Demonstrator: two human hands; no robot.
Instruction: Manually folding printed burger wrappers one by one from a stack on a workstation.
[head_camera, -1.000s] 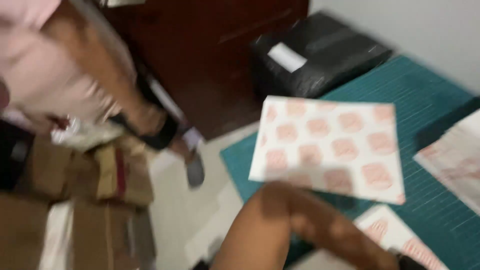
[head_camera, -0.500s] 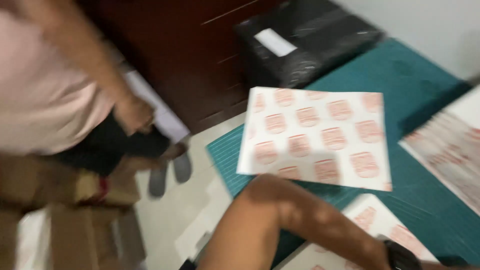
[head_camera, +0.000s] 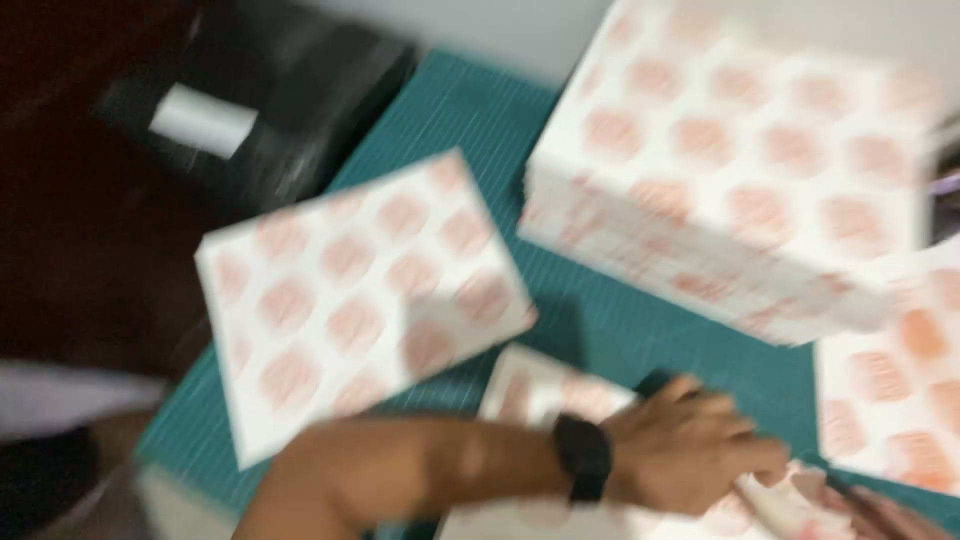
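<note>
The picture is blurred. My left hand (head_camera: 690, 455), with a black watch on its wrist, reaches in from the lower left. It lies on a flat white sheet with orange blotches (head_camera: 545, 400) on the green cutting mat (head_camera: 600, 320), fingers curled over the sheet's folded edge. Only the fingertips of my right hand (head_camera: 885, 512) show at the bottom right corner, touching the same sheet. A flat white box with the same orange pattern (head_camera: 350, 300) lies tilted to the left of my arm.
A tall stack of the same patterned pieces (head_camera: 740, 170) stands at the back right, and another patterned piece (head_camera: 890, 390) lies at the right edge. A black bag with a white label (head_camera: 260, 100) sits beyond the mat's left corner, by dark wooden furniture (head_camera: 70, 250).
The view has swung right and closer to the mat. The other person and the cardboard on the floor have left view. The stack and my left hand on the sheet have come into view.
</note>
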